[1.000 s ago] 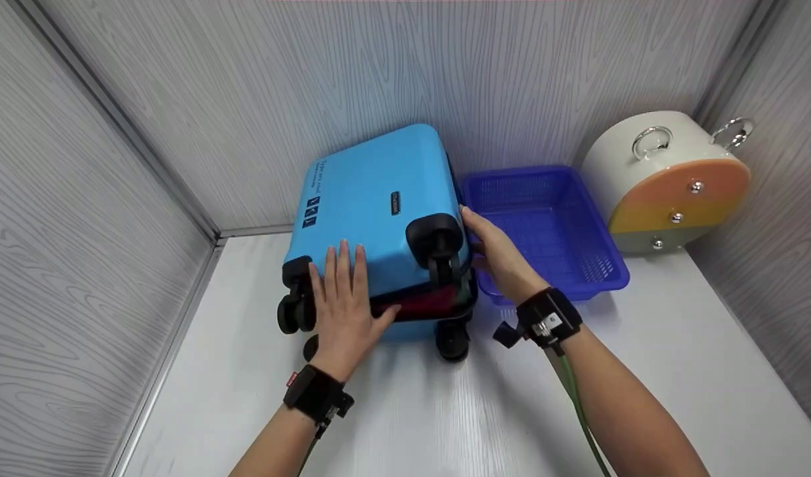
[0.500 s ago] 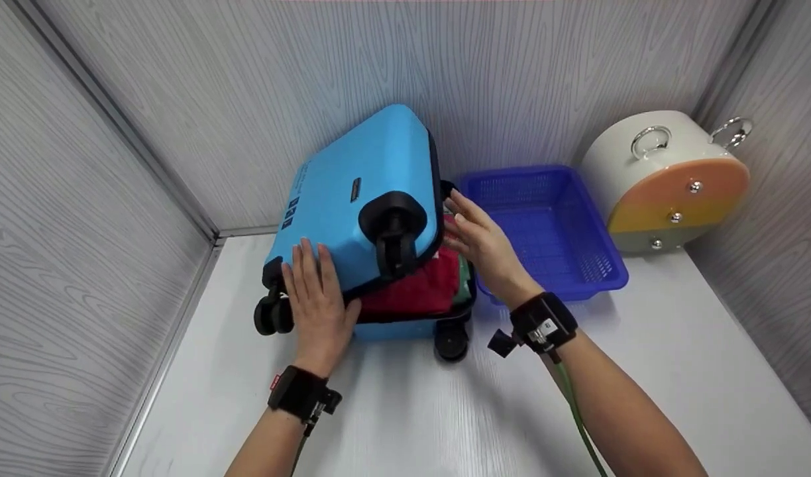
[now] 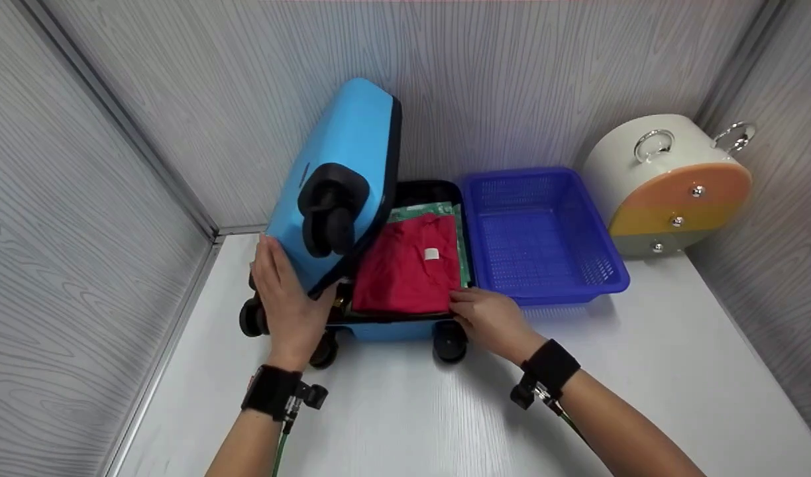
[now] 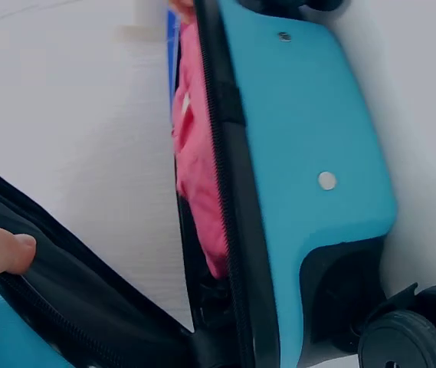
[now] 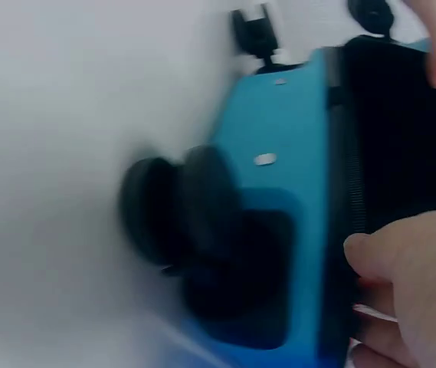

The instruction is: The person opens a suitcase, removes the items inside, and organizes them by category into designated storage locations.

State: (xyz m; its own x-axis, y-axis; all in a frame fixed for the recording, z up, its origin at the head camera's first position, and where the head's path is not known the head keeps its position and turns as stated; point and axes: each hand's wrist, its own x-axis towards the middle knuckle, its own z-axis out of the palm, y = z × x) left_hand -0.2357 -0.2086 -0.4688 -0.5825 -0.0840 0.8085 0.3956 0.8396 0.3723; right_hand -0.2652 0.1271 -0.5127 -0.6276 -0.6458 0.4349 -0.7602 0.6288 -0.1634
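While the smooth white tabletop [image 3: 392, 424] spreads nearest me, a blue perforated plastic basket [image 3: 607, 281] stands to the right, then a white half-round box [image 3: 644, 146] banded orange, yellow and grey-green, and beyond, pale wood-grained walls [image 3: 511, 79]. Left of the basket lies a sky-blue hard-shell suitcase [image 3: 399, 330], black wheels [image 3: 450, 342] toward the person. The right hand [image 3: 495, 324] grips its rim at the near right corner, beside folded red cloth [image 3: 405, 271] with a white tag [image 3: 431, 254]. The left hand [image 3: 287, 308] holds the edge of the tilted, black-edged lid [image 3: 356, 126]. Farther in, something green and patterned [image 3: 422, 210] shows under the cloth.
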